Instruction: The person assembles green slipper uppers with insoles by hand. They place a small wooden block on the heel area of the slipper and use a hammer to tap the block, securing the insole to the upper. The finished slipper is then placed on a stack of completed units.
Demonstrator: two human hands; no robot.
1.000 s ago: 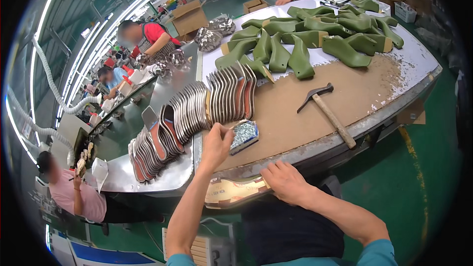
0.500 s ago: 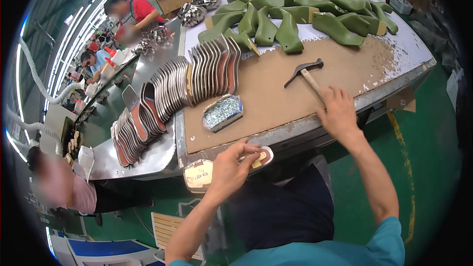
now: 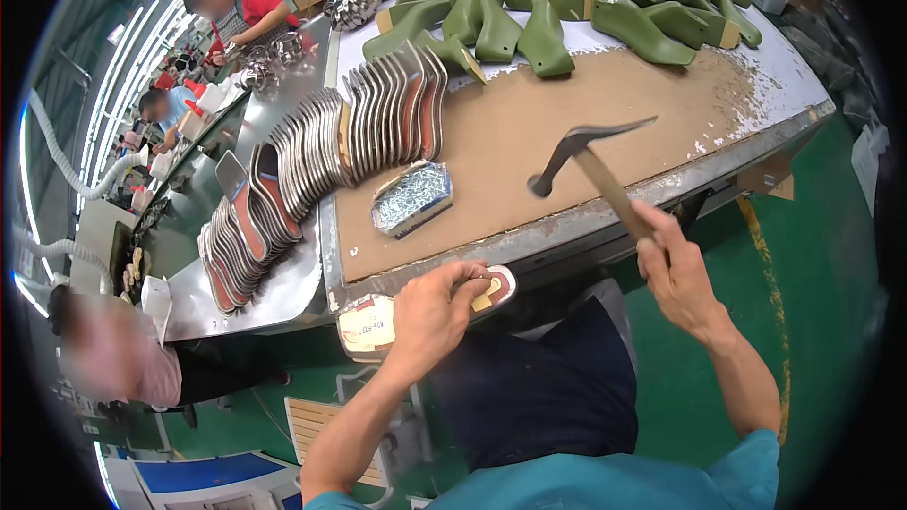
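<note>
My left hand [image 3: 427,316] curls over the middle of a sole-shaped insole piece [image 3: 367,325] at the near table edge. Cream paper covers its wide end; the reddish-brown heel end has a yellow patch and white rim. Thumb and forefinger close together above that heel; anything tiny between them is too small to make out. My right hand [image 3: 678,276] grips the wooden handle of a hammer [image 3: 609,191], raised off the board, its dark curved head up and to the left. Behind my left hand, an open box of small silvery nails [image 3: 413,196] sits on the brown board [image 3: 510,142].
Curved metal-edged sole plates [image 3: 307,151] stand in a long row at the left. Green shoe lasts [image 3: 496,33] are heaped along the back. Shiny metal pieces [image 3: 351,8] lie at the far left corner. Co-workers [image 3: 250,14] sit along a bench on the left.
My right hand has taken up the hammer from the board and drawn it back toward me, to the right. The left hand stays on the insole piece, shifted slightly with the view.
</note>
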